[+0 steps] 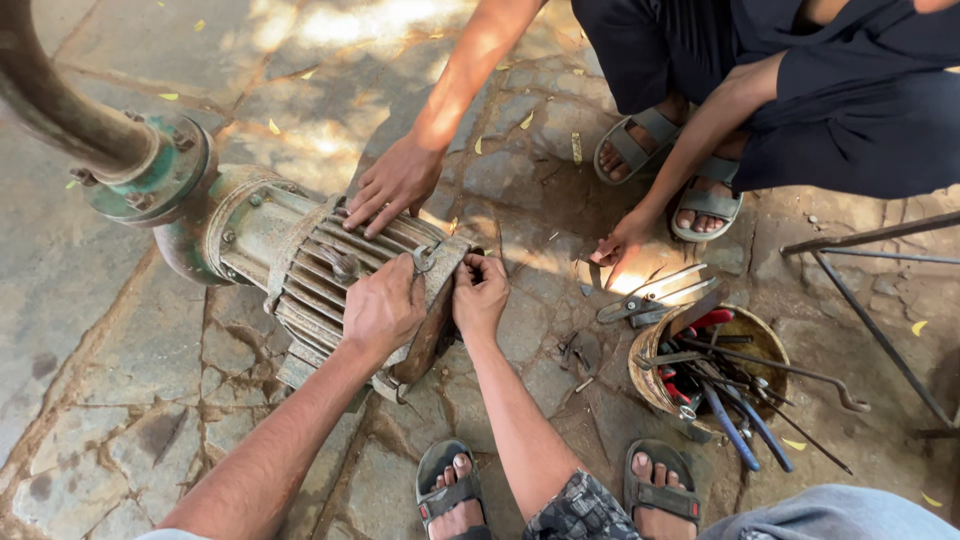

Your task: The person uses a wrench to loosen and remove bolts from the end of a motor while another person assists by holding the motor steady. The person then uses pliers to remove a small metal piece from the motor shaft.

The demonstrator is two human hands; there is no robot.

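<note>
left hand (383,308): I have it clamped over the near end of the finned motor (300,262), palm on the ribs, fingers curled down over the end plate (432,312). Grasping the casing.
right hand (480,292): fingers pinched at the top edge of the end plate, just beside my left hand. Whether they hold a small fastener or only the plate edge, I cannot tell.
motor position: lying on its side on the stone paving (110,370), left of centre, its far end bolted to a green flange (160,170) and rusty pipe (45,95).
handling: cast metal, I judge it heavy and rigid; it won't flex. Ribs give good purchase, though the surface looks grimy and possibly slick. Best hold: around the ribbed body or the plate rim, not the thin fins alone.
other person's hand (392,182): resting flat on the far side of the ribs. Their other hand (622,240) touches the paving near the loose pliers (640,305).
tool bowl (650,375): right of my right hand, full of wrenches and screwdrivers.
</note>
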